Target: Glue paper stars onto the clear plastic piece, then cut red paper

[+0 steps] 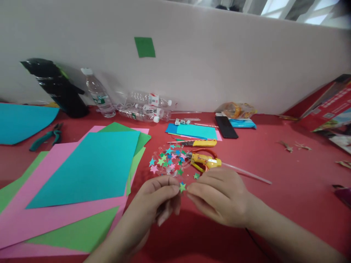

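Both hands meet low in the middle of the red table [287, 190]. My left hand [156, 199] and my right hand [219, 195] pinch a small green paper star [182, 187] between their fingertips. Just beyond them lies a clear plastic piece covered with several small blue, green and pink stars [167, 160]. One loose green star [196, 176] lies near my right hand. Yellow-handled scissors [204, 160] rest right behind my right hand.
Large teal, pink and green paper sheets [87, 168] cover the left. A yellow utility knife [200, 143], small paper pieces [196, 131], a black phone [226, 126], water bottles [142, 106], pliers [46, 137], a clear straw [246, 172] and a red box [329, 106] lie further back.
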Tool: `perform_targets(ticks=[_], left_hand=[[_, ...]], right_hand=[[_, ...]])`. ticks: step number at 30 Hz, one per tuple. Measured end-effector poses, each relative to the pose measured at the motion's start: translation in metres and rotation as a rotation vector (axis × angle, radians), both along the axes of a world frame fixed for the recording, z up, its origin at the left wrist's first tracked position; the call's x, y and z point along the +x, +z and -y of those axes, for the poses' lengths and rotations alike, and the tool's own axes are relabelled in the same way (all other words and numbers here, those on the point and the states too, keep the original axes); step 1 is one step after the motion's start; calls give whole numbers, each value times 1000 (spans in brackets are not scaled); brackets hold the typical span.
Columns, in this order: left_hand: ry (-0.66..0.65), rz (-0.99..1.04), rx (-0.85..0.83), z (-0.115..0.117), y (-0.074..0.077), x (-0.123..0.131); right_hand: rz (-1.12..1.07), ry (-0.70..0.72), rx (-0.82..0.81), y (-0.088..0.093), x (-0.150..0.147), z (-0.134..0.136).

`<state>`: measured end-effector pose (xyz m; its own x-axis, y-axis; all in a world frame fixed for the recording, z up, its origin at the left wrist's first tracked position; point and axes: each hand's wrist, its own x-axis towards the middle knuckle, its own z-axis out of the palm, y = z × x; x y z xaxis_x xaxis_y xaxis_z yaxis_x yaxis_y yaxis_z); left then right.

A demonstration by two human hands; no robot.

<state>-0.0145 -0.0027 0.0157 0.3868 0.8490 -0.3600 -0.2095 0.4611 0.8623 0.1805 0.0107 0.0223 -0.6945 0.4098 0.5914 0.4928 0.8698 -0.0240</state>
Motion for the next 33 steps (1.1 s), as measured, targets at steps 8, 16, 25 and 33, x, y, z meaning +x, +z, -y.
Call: perform_targets(ticks=[8, 16, 25, 33], left_hand=[[-63, -1, -92, 2, 2, 5], [155, -596, 562, -4, 20, -19], [-40, -1132, 1137, -7, 8, -39], [181, -1188, 1169, -5, -16, -11]], right_hand=[[-49, 93, -22, -7, 3, -1], [-219, -28, -237, 5, 7, -3], [-166, -19, -301, 9, 1, -8], [-139, 2, -378, -4, -5, -14]])
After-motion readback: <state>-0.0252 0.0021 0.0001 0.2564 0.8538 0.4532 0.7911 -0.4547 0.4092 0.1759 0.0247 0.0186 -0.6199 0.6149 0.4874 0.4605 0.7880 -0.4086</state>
